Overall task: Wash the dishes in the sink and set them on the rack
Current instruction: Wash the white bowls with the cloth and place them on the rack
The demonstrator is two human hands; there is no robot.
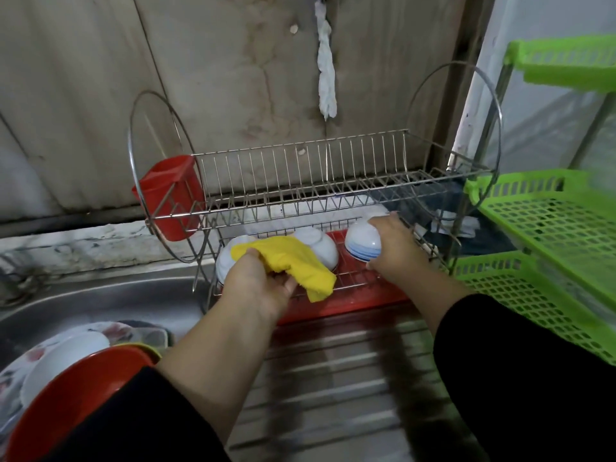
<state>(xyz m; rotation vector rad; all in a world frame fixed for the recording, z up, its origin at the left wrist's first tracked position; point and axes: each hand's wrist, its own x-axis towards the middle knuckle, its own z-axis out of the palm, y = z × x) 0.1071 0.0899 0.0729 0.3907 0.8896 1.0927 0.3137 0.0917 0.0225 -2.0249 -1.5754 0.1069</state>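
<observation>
My right hand [393, 245] cups a glossy, blue-banded bowl [361, 243], mouth down, on the wire rack [300, 181]'s lower tier, right of two white bowls [320, 246]. My left hand [263, 281] pinches a soft yellow cloth [293, 261] over them. Unwashed plates [63, 355] wait in the steel sink [110, 295], nearer my left.
</observation>
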